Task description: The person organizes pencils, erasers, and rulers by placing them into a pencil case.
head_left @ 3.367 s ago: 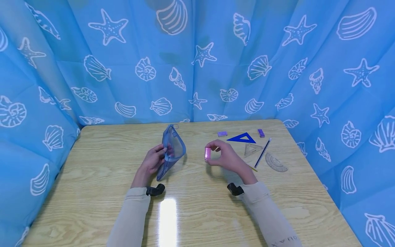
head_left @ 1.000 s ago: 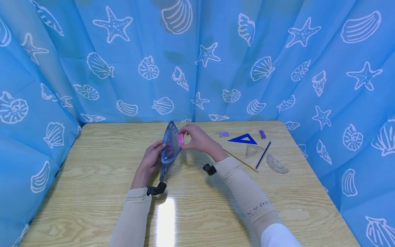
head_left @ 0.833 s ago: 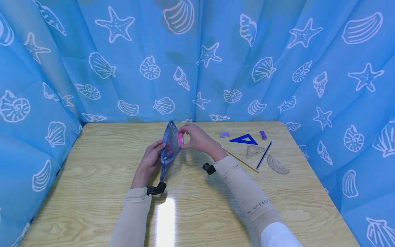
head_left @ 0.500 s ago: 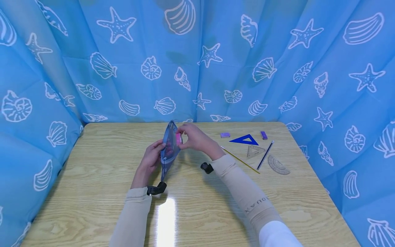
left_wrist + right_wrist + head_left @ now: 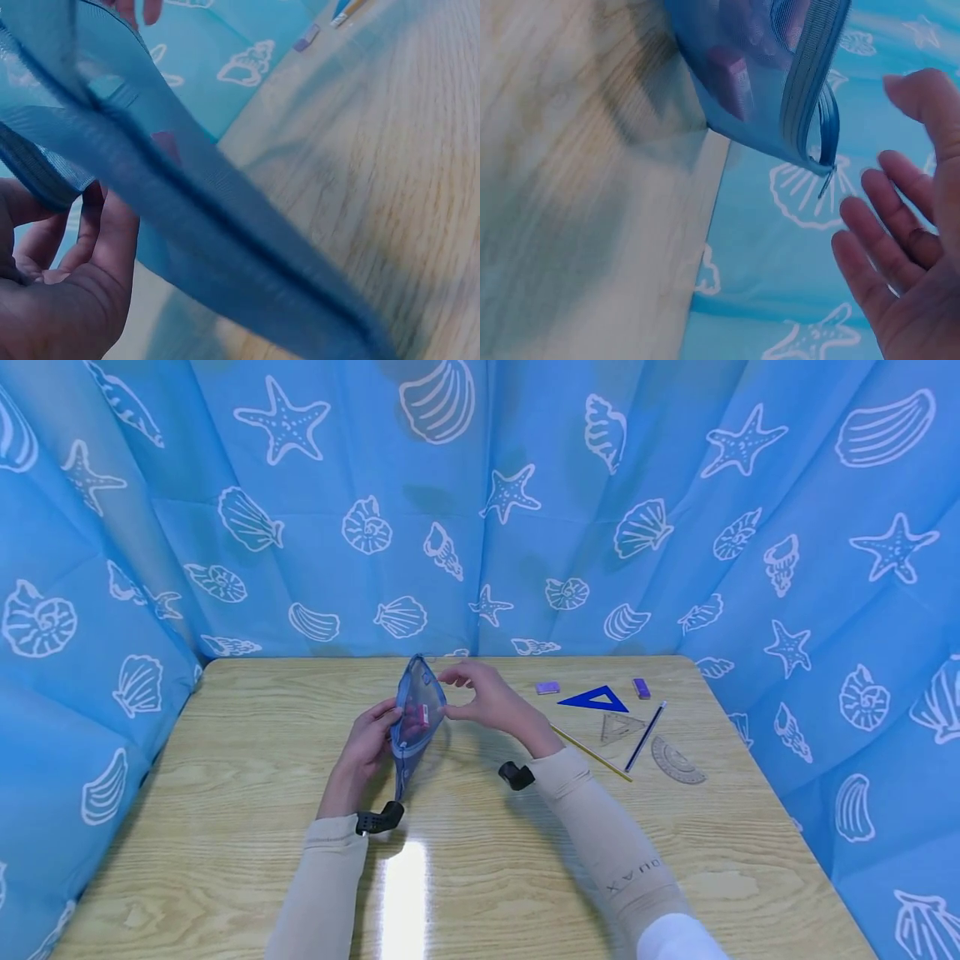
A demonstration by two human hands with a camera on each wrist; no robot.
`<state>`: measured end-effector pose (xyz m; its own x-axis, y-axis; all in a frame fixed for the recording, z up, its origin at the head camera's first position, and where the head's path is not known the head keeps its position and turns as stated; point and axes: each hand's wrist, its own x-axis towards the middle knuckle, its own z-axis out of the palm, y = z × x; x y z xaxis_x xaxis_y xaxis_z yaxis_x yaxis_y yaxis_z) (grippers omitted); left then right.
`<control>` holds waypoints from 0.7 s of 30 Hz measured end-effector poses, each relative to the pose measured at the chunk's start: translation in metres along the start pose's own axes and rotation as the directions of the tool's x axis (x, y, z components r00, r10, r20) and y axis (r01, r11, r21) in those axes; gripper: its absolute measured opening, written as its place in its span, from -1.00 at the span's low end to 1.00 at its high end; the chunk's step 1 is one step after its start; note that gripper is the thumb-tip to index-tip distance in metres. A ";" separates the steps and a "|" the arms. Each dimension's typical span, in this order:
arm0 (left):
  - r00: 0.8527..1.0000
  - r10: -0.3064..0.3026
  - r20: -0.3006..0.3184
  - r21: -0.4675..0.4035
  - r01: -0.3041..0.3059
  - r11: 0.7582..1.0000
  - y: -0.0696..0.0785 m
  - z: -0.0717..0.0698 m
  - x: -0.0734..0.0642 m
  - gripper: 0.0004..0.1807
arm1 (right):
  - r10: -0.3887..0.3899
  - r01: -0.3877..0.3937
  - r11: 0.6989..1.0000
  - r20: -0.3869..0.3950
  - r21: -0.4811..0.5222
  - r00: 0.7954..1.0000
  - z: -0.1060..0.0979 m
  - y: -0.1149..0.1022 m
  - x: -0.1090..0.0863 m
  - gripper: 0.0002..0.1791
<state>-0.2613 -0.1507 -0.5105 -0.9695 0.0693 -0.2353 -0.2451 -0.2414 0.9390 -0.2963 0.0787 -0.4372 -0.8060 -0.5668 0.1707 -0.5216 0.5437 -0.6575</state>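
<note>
My left hand (image 5: 369, 742) grips the side of a blue mesh zip pencil pouch (image 5: 409, 747), held up with its mouth gaping. A pink eraser (image 5: 423, 716) is inside, seen through the mesh; in the right wrist view the eraser (image 5: 732, 81) lies near the bottom of the pouch (image 5: 705, 45). My right hand (image 5: 491, 703) is beside the pouch mouth, thumb and fingers spread apart and holding nothing. In the right wrist view the right hand's fingers (image 5: 877, 255) are apart from the zip edge.
On the right of the wooden table (image 5: 247, 860) lie a purple eraser (image 5: 547, 688), a darker purple eraser (image 5: 641, 688), a blue set square (image 5: 596, 699), a clear set square (image 5: 619, 727), a yellow pencil (image 5: 592, 752), a dark pencil (image 5: 646, 737) and a clear protractor (image 5: 677, 761). A shell-patterned curtain (image 5: 480, 552) surrounds the table.
My right hand brought the pink eraser left to the pouch and let go of it. The eraser is now inside, and the right hand has drawn back slightly right, fingers spread.
</note>
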 end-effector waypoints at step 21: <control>0.990 0.127 -0.056 0.260 -0.108 0.960 0.020 0.009 -0.012 -0.64 | 0.188 -0.173 0.977 -0.121 0.128 0.975 -0.025 0.069 -0.096 -0.54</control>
<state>-0.2545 -0.1475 -0.4866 -0.9917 -0.0160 -0.1277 -0.1279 0.0123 0.9917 -0.2617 0.1865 -0.4807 -0.9175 -0.3753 0.1313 -0.3345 0.5498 -0.7654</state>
